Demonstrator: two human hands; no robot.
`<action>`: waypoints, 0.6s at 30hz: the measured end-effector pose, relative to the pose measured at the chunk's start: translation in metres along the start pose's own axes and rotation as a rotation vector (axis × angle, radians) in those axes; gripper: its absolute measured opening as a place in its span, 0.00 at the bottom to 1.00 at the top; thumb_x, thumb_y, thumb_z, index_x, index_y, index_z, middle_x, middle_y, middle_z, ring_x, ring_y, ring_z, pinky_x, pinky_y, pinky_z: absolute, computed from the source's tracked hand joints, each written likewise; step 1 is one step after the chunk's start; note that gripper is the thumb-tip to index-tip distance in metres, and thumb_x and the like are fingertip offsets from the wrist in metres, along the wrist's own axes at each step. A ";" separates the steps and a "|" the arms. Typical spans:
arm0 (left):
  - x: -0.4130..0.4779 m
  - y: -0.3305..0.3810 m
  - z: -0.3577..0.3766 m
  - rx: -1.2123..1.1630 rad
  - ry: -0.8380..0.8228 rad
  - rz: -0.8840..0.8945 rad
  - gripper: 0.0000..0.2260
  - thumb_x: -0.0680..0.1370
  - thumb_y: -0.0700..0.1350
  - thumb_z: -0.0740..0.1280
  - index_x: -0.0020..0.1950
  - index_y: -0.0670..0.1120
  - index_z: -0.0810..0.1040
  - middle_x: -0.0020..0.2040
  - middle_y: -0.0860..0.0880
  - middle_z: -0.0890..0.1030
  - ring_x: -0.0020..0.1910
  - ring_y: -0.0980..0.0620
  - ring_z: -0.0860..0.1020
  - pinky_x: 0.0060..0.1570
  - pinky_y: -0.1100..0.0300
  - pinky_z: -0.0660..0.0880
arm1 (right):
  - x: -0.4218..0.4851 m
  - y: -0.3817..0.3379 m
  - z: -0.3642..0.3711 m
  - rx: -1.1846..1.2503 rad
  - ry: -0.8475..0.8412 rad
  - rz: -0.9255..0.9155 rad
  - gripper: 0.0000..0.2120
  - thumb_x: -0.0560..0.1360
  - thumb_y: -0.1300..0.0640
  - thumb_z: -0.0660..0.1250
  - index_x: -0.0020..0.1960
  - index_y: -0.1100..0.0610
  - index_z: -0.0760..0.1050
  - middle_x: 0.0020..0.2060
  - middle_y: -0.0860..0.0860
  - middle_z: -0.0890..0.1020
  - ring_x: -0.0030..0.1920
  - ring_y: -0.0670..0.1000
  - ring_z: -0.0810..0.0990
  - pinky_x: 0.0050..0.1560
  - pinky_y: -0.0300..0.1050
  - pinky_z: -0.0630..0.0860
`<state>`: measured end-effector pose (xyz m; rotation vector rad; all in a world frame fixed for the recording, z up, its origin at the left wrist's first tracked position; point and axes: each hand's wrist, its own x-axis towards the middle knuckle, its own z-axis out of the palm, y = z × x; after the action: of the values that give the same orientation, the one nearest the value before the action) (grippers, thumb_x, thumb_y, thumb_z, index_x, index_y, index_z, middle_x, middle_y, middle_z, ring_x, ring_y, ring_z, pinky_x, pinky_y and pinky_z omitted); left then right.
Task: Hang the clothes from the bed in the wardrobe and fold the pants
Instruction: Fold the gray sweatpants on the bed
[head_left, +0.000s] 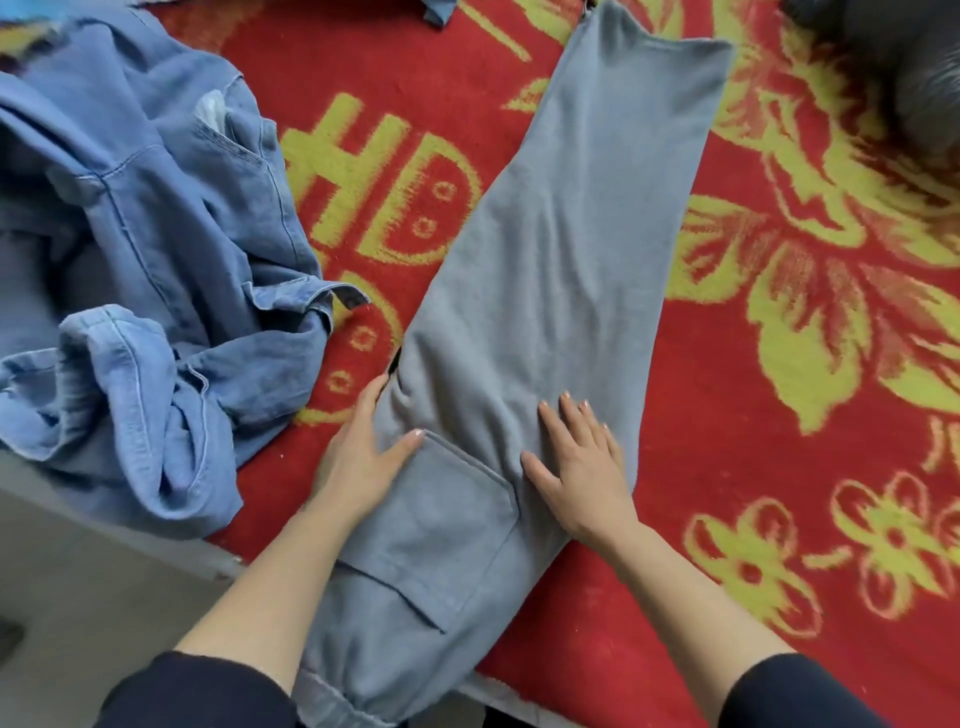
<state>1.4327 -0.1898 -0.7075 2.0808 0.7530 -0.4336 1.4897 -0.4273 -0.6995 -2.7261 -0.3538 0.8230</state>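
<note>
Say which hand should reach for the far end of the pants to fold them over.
The right hand, probably. It lies flat on the pants, on the side the far end leans toward. The left hand rests at the left edge by the pocket and can pin it.

one view only, from a wide-angle camera worn on the person's head. it looks forward and steeply down onto the bed, close enough that the left hand and right hand sit in the lower middle. the bed's near edge crosses the lower left corner.
</note>
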 end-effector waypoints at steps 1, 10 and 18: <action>-0.010 -0.009 -0.001 0.017 0.005 0.000 0.30 0.75 0.54 0.69 0.74 0.56 0.60 0.68 0.49 0.73 0.65 0.44 0.73 0.58 0.54 0.69 | -0.014 -0.001 0.010 0.004 0.010 0.022 0.30 0.80 0.41 0.55 0.78 0.45 0.50 0.79 0.47 0.47 0.78 0.48 0.41 0.74 0.44 0.37; -0.076 -0.095 -0.032 0.056 -0.072 -0.114 0.13 0.79 0.52 0.64 0.54 0.43 0.73 0.48 0.44 0.80 0.51 0.41 0.76 0.49 0.51 0.69 | -0.117 -0.086 0.102 0.496 0.369 0.662 0.39 0.70 0.45 0.73 0.75 0.54 0.59 0.71 0.53 0.62 0.72 0.55 0.60 0.67 0.56 0.60; -0.101 -0.126 -0.048 -0.137 -0.382 -0.144 0.08 0.78 0.44 0.66 0.54 0.41 0.78 0.50 0.45 0.83 0.51 0.47 0.81 0.54 0.50 0.76 | -0.160 -0.108 0.130 1.223 0.223 0.793 0.03 0.72 0.61 0.71 0.46 0.57 0.79 0.41 0.49 0.83 0.42 0.48 0.80 0.39 0.38 0.75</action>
<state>1.2751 -0.1296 -0.7016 1.7518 0.6820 -0.8103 1.2705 -0.3514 -0.6884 -1.6542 1.0056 0.5520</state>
